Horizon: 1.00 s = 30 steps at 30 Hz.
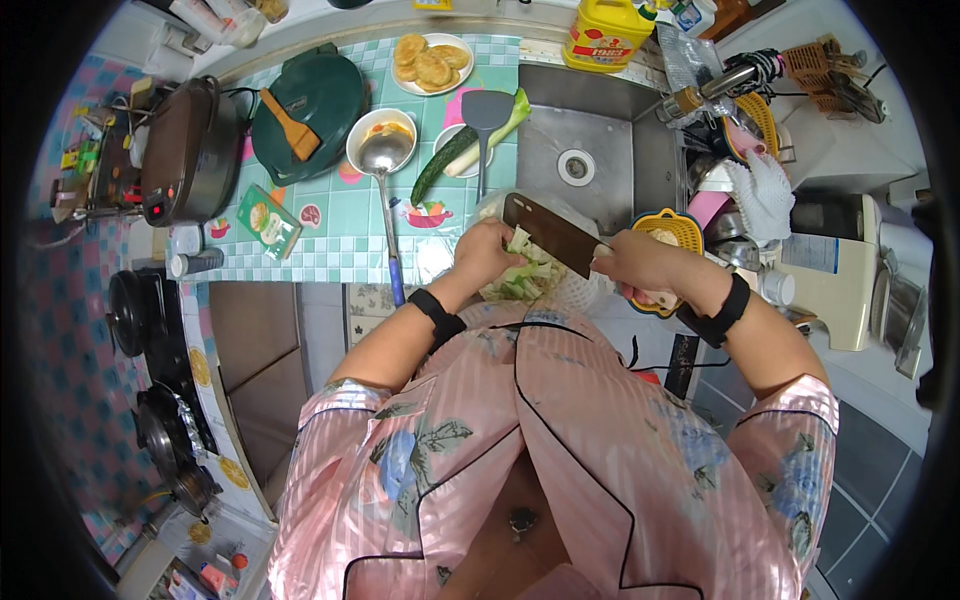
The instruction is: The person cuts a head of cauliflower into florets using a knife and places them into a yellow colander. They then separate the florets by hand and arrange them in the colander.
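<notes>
Pale green chopped vegetable pieces [529,274] lie in front of me near the counter's front edge, by a translucent plastic bag [581,289]. My left hand [491,251] rests at their left side, fingers bent against them; whether it grips a piece is not clear. The handle of a kitchen cleaver [551,234] is in my right hand [641,262], its dark blade slanting up and left over the far side of the pieces. Beyond, a cucumber [444,165] and a leek-like stalk [491,135] lie across a small white dish, beside a grey spatula [485,112].
A steel sink [576,135] lies beyond my right hand, with a yellow basket [666,225] near that hand. To the left are a ladle [386,157] in a white bowl [352,142], a dark green round appliance [311,105] and a plate of flat cakes [442,88].
</notes>
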Each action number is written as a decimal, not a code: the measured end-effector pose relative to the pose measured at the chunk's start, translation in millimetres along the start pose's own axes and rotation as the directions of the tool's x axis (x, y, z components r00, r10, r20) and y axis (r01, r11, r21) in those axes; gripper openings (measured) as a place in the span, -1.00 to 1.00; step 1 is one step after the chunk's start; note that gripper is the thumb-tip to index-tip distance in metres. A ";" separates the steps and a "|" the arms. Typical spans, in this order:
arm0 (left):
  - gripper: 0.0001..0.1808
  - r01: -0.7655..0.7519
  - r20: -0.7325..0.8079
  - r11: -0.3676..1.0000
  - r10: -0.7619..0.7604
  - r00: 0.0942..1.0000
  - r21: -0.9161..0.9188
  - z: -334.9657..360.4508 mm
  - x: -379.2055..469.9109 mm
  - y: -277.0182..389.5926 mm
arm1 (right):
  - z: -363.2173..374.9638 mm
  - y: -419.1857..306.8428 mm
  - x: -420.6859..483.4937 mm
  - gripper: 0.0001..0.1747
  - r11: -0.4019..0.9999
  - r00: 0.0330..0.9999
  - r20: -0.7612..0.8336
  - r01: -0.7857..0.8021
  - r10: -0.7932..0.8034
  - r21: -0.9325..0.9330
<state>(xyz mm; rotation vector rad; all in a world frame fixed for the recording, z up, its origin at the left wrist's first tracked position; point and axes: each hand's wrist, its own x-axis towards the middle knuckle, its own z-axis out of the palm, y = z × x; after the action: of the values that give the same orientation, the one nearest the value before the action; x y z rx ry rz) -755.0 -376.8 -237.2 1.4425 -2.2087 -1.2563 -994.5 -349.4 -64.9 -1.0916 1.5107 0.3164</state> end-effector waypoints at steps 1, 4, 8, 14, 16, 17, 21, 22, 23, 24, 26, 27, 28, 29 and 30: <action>-0.58 0.004 -0.005 1.000 -0.004 1.000 0.005 1.0 -0.6 -1.0 | 2.5 2.0 0.4 -0.56 0.999 1.000 0.002 -0.009 0.009 0.034; -0.56 -0.004 -0.018 1.000 0.004 1.000 -0.011 -0.1 1.1 -8.5 | 7.1 1.3 4.6 -0.56 0.994 1.000 -0.020 -0.019 0.021 0.107; -0.55 -0.018 0.018 0.989 0.021 1.000 -0.145 1.4 -0.2 -21.4 | 9.1 7.2 -13.4 -0.58 0.999 0.993 -0.107 0.051 -0.051 -0.006; -0.42 0.061 0.126 0.983 -0.039 0.991 -0.171 -6.3 13.3 -23.2 | 33.3 39.1 -47.9 -0.62 0.971 0.935 -0.350 0.139 -0.063 0.196; -0.28 0.080 0.128 0.986 -0.061 0.990 -0.146 -10.9 16.7 -15.4 | 44.5 51.1 -45.3 -0.63 0.954 0.916 -0.401 0.148 -0.032 0.261; -0.18 0.092 0.139 0.990 -0.077 0.987 -0.109 -14.3 19.3 -10.9 | 50.9 57.0 -43.0 -0.63 0.948 0.899 -0.437 0.168 -0.035 0.269; 0.16 0.134 0.197 0.991 -0.127 0.972 -0.026 -25.4 25.6 6.3 | 75.5 77.6 -31.1 -0.63 0.913 0.855 -0.519 0.209 0.005 0.352; 0.16 0.118 0.224 0.993 -0.117 0.968 0.009 -27.4 27.3 8.9 | 80.2 82.5 -27.9 -0.63 0.905 0.850 -0.526 0.203 0.026 0.373; 0.16 0.101 0.251 0.994 -0.109 0.962 0.044 -29.0 29.0 10.6 | 84.2 87.7 -24.4 -0.64 0.903 0.824 -0.567 0.253 -0.012 0.348; 0.16 0.067 0.270 0.996 -0.083 0.959 0.067 -29.9 30.0 11.2 | 88.5 92.6 -20.8 -0.65 0.899 0.805 -0.593 0.281 -0.030 0.336; 0.10 -0.033 0.343 0.996 0.002 0.939 0.086 -32.8 34.7 9.6 | 95.7 99.9 -7.1 -0.66 0.932 0.718 -0.690 0.307 -0.094 0.193; 0.07 -0.084 0.380 0.992 0.042 0.924 0.096 -33.0 37.7 8.9 | 96.4 101.4 5.3 -0.66 0.955 0.648 -0.747 0.289 -0.149 0.060; 0.01 -0.098 0.373 0.990 0.052 0.926 0.105 -31.9 39.9 8.7 | 96.2 102.8 17.7 -0.65 0.964 0.575 -0.790 0.256 -0.211 -0.072; -0.04 -0.105 0.370 0.987 0.052 0.927 0.125 -31.2 42.0 8.8 | 94.6 103.5 30.8 -0.63 0.944 0.525 -0.810 0.313 -0.261 -0.102; -0.09 -0.111 0.368 0.983 0.049 0.928 0.149 -30.9 43.7 9.4 | 90.9 102.4 45.8 -0.61 0.920 0.469 -0.827 0.369 -0.309 -0.134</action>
<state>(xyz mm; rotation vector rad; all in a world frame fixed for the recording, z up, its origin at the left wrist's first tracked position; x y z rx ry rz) -764.5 -428.2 -222.4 1.2363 -2.6421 -1.4371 -1009.8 -250.3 -168.9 -1.5783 2.0442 -0.6656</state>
